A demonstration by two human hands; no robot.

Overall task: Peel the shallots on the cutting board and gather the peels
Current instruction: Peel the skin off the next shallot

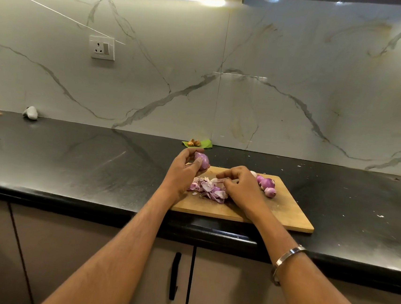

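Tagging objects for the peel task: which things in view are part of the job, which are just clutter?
Job:
- shallot, gripped in left hand
- peel strip, pinched by right hand
- peel pile
- shallots at the board's far right
- cutting board

Lying about:
- green leaf with brown bits
- white object by the wall
- wall socket

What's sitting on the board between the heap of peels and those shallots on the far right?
The person's right hand, resting on the cutting board between the pile of peels and the shallots, seen in the head view.
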